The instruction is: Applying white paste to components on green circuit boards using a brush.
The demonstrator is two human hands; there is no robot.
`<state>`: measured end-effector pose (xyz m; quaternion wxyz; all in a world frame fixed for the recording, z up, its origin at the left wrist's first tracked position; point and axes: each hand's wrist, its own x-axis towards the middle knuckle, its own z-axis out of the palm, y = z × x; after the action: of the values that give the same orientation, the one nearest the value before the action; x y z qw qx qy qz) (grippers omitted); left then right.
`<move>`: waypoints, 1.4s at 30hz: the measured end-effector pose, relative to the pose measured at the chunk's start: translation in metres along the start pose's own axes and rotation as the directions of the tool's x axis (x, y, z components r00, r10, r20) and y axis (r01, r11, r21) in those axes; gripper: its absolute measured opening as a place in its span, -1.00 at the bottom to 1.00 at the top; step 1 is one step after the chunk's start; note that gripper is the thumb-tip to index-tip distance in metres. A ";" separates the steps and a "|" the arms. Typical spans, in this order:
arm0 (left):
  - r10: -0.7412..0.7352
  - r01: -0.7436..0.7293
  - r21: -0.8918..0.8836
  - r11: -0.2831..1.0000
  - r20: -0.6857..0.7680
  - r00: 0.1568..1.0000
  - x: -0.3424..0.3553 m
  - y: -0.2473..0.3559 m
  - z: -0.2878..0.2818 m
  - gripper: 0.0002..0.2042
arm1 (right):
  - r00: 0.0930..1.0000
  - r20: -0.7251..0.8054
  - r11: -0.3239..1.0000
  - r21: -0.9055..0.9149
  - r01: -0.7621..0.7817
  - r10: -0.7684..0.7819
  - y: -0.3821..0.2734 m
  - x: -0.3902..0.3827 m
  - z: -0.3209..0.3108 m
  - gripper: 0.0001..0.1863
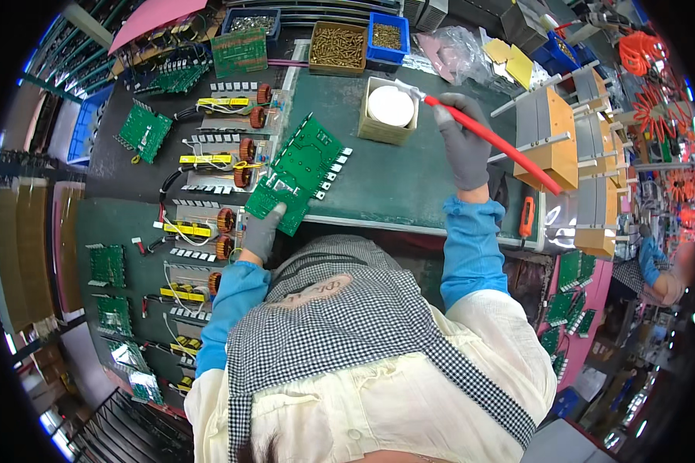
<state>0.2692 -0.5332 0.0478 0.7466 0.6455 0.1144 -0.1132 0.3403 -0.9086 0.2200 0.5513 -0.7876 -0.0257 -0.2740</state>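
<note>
My left hand, in a grey glove, grips the lower corner of a large green circuit board. The board is tilted near the bench's front edge, and a row of white-tabbed parts lines its right side. My gloved right hand is closed around a long red-handled brush. The brush's whitish head reaches the upper right rim of a small cardboard box. Inside that box is a round, smooth white mass; whether it is paste or a lid, I cannot tell.
Several heat-sink assemblies with copper coils line the left bench beside more green boards. At the back stand a screw-filled carton and a blue bin. An orange-handled tool lies right, near a wooden rack with rods.
</note>
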 end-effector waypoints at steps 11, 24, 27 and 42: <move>0.009 -0.009 -0.138 0.990 0.000 1.000 0.010 -0.016 -0.003 -0.50 | 0.884 0.418 0.632 -0.632 0.448 -0.209 0.081 0.024 0.034 -0.80; 0.054 -0.036 -0.166 0.985 0.100 0.994 0.005 0.002 0.000 -0.45 | 0.871 0.206 0.638 -0.610 0.470 -0.445 0.048 -0.021 0.030 -0.62; 0.003 0.019 -0.200 0.980 0.105 0.995 -0.003 0.008 0.005 -0.51 | 0.885 0.138 0.710 -0.548 0.442 -0.444 0.018 -0.035 0.027 -0.60; 0.140 -0.144 0.075 0.987 0.053 0.989 0.029 -0.015 0.017 -0.62 | 0.990 0.077 0.985 -0.134 -0.107 0.118 0.004 -0.054 0.081 -0.82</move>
<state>0.2923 -0.5529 0.0266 0.7295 0.6778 0.0457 -0.0797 0.3288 -0.8250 0.1723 0.5118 -0.8329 0.0133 -0.2100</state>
